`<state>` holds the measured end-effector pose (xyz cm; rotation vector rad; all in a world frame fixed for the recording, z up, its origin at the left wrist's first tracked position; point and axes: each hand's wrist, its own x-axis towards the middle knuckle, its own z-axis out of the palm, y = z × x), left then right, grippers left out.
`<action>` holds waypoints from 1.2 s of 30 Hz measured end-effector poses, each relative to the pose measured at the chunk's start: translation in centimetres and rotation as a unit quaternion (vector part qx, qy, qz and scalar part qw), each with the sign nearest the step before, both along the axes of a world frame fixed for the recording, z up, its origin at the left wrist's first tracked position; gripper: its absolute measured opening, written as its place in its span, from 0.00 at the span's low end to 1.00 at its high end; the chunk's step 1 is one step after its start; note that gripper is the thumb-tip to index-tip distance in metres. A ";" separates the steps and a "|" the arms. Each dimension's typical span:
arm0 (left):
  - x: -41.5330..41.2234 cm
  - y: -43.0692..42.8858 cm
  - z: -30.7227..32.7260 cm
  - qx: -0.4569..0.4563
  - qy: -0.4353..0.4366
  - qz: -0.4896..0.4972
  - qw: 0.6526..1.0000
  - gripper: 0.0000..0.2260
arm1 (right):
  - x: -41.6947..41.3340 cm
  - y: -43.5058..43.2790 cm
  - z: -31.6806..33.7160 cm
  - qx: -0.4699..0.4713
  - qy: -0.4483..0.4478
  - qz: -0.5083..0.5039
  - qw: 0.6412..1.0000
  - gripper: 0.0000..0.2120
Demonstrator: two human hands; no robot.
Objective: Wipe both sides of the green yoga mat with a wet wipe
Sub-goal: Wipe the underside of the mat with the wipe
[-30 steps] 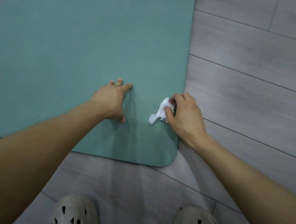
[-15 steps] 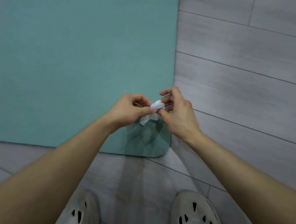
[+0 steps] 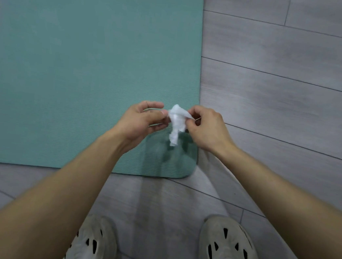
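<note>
Indoor room, looks like a home or a small exercise space; cannot tell which. Floor point(image 3: 285, 99) is grey wood-look planks with thin dark seams and fills the right side and bottom of the frame. Green yoga mat point(image 3: 78, 56) lies flat straight on the planks, covering the upper left and centre, rounded corner at lower centre-right. Pale perforated foam shoes at the bottom edge, left shoe point(image 3: 92, 230) and right shoe point(image 3: 230, 237), stand on the planks near the mat's edge. Flat, even light, soft shadows.
</note>
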<state>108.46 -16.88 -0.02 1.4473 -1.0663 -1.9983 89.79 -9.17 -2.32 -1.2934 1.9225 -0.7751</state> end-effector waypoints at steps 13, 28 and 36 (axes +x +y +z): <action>0.1 -0.6 -0.5 0.004 -0.041 0.045 0.998 0.06 | -0.9 0.0 -0.4 0.025 -0.027 0.002 0.999 0.04; 1.7 -1.0 -0.9 -0.016 -0.107 -0.003 0.994 0.10 | -1.5 -0.2 0.4 0.019 -0.146 -0.052 0.988 0.06; 3.6 -1.9 -2.1 -0.194 -0.360 -0.002 0.912 0.13 | -1.6 0.1 2.1 -0.050 -0.244 0.000 0.968 0.04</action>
